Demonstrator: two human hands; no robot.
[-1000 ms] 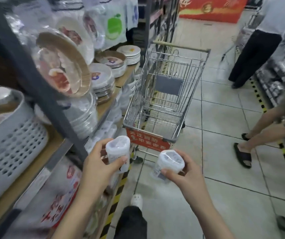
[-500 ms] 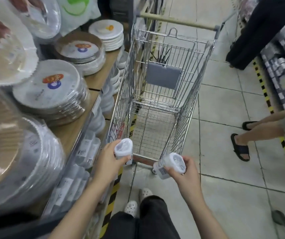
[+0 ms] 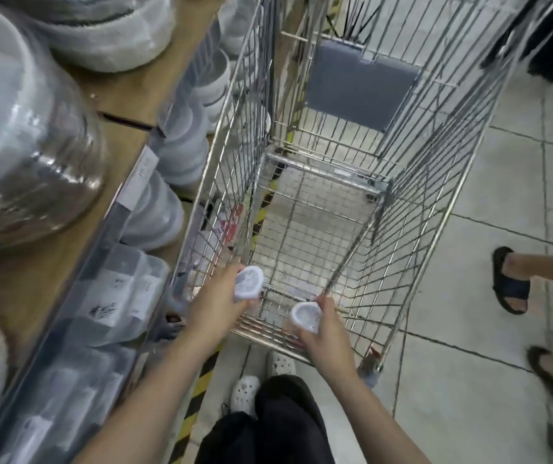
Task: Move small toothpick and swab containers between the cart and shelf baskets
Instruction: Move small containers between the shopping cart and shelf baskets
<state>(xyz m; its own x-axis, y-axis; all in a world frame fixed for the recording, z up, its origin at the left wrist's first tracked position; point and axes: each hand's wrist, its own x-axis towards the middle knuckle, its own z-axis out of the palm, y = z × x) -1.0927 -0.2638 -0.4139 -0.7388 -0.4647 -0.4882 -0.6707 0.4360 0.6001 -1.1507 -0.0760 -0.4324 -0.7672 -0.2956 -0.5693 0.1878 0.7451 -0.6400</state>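
My left hand (image 3: 216, 304) grips a small clear round container (image 3: 249, 283) with a white lid, held over the near left corner of the wire shopping cart (image 3: 435, 202). My right hand (image 3: 323, 339) grips a second small clear container (image 3: 305, 317), just above the cart's near rim. Both containers are tilted with their tops toward me. The cart basket holds nothing that I can see; a grey child-seat flap (image 3: 358, 85) stands at its far end.
A wooden shelf (image 3: 124, 105) on the left carries wrapped stacks of disposable plates (image 3: 17, 145) and bowls (image 3: 181, 152), with packaged boxes (image 3: 117, 296) below. Another person's sandalled feet (image 3: 509, 279) stand on the tiled floor to the right. My white clogs (image 3: 245, 393) are below the cart.
I have stepped closer to the cart and look down more steeply. Both hands have moved forward with their containers, from in front of the cart to over its near end.
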